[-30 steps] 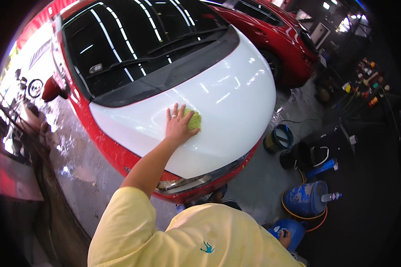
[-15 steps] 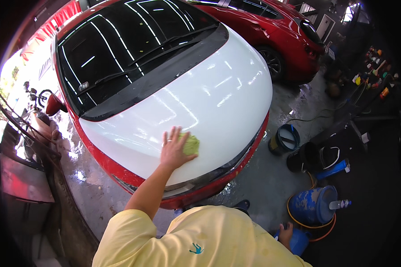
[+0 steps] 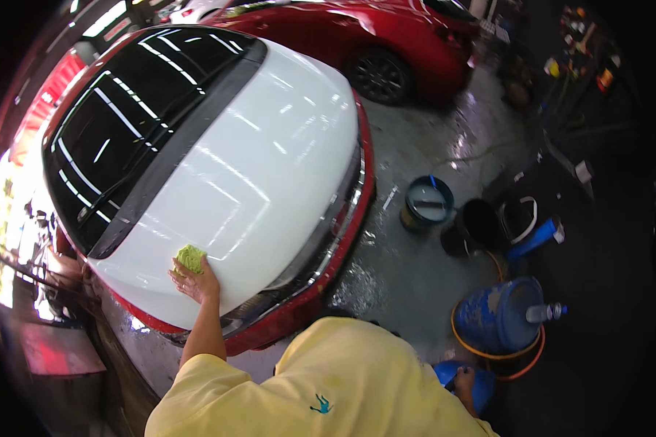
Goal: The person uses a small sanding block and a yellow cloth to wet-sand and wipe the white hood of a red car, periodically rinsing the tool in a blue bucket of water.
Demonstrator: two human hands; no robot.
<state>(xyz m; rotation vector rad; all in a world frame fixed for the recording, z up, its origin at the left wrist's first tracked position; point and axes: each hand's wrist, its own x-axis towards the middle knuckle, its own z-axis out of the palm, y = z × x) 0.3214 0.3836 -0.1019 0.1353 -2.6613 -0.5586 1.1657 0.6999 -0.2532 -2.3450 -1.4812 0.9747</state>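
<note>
The fingers of my left hand [image 3: 195,282] curl against a lumpy yellow-green sponge or cloth [image 3: 192,259], pressed flat on the white hood [image 3: 270,167] of a red car. The thumb lies along its right side. The hood looks glossy, with ceiling lights mirrored in it. Low on the right, my right hand [image 3: 464,380] is closed at a rounded blue container [image 3: 481,393]. My body and arm hide part of that container, and how the fingers hold it is hard to see.
A second red car [image 3: 321,36] stands behind. On the wet floor [image 3: 372,269] at right are a bucket of cloudy water [image 3: 426,204], a black bucket [image 3: 476,227] and a blue drum [image 3: 497,320], with an orange hose [image 3: 512,376] around it. A clear bottle [image 3: 545,313] lies near the drum.
My view has turned and shifted toward the right. My left hand and the yellow-green piece have slid across the hood toward its left side. My right hand stays by the blue container.
</note>
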